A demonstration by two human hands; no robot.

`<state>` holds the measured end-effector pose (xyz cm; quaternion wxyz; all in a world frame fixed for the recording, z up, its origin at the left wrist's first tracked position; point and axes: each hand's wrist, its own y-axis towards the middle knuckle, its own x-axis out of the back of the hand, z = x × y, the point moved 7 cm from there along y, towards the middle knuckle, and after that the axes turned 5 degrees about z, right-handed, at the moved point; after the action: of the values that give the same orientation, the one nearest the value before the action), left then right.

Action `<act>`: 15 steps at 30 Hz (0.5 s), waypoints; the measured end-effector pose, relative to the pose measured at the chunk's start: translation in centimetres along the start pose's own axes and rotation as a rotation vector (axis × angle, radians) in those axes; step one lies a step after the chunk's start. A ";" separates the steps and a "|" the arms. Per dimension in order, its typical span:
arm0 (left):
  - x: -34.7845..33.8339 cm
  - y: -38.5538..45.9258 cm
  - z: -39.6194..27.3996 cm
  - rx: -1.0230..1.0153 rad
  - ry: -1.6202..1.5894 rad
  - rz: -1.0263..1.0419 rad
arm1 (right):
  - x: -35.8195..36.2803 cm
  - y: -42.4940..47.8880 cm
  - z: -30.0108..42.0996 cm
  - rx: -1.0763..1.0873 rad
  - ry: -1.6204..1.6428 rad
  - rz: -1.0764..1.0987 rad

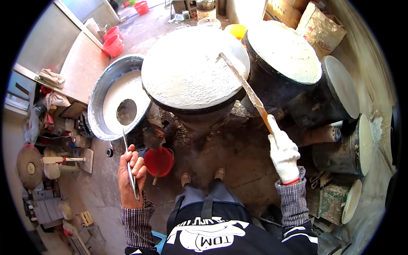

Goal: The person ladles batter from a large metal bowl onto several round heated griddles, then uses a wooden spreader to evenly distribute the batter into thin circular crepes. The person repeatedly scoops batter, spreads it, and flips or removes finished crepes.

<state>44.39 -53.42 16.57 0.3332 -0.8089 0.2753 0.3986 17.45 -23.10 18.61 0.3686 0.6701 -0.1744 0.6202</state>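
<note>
My bare left hand [132, 173] grips the metal handle of a ladle [126, 111]. Its round bowl is over the white batter [119, 86] in a large metal basin [95, 95]. A white knit glove with a red cuff covers my right hand [283, 149], which is shut on a long wooden scraper [244, 84]. The scraper's far tip rests on a wide round griddle [196, 111] coated in a white layer [188, 73]. That layer looks rippled near the front and smooth, brightly lit, at the back.
Right of the griddle stands a dark drum stove [271, 76] topped with white batter. More drums [339, 87] line the right wall. A red bucket [159, 162] sits on the floor below the basin. A standing fan [30, 166] is at far left.
</note>
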 end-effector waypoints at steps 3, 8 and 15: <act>-0.3 -0.3 0.5 -0.007 0.011 -0.002 | -1.2 0.0 1.1 0.058 0.046 0.058; -0.9 -0.9 0.9 -0.034 0.008 -0.016 | -1.1 3.1 -1.4 0.044 0.177 -0.001; -1.3 -1.3 1.4 -0.024 0.028 -0.014 | -1.9 7.3 -3.7 -0.162 0.661 0.280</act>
<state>43.97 -51.27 17.44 0.3225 -0.8202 0.2695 0.3881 9.46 -25.75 18.67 0.3685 0.3720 -0.1844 0.8318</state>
